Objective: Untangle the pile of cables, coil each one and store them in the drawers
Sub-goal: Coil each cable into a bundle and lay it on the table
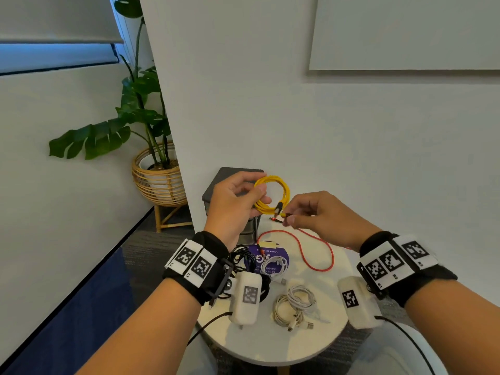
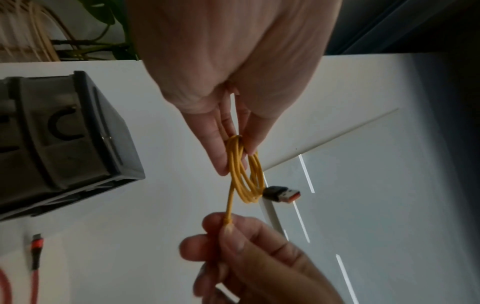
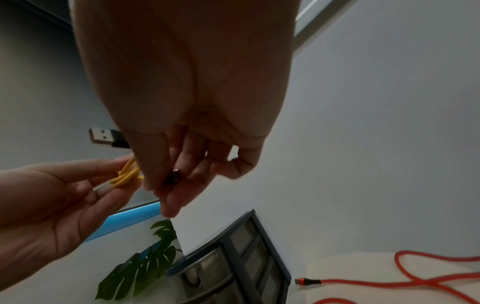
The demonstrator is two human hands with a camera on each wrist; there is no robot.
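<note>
— How far along are you?

— Partway. My left hand (image 1: 234,202) pinches the yellow cable (image 1: 273,194), already wound into loops, and my right hand (image 1: 318,215) has its fingers curled round the loose tail just beside that coil, so this one is nearly finished.

— And the others?

— Below my right hand the red cable (image 1: 316,250) sprawls uncoiled on the surface (image 1: 270,345). Nearer my wrists lie white cables (image 1: 295,304) in loose bundles, and a black tangle (image 1: 243,255) under my left wrist.

— Anything stored yet?

— I can't be sure; the drawers (image 1: 250,228), just beyond my left hand, look closed, contents hidden. I'd judge most of the work remains.
</note>
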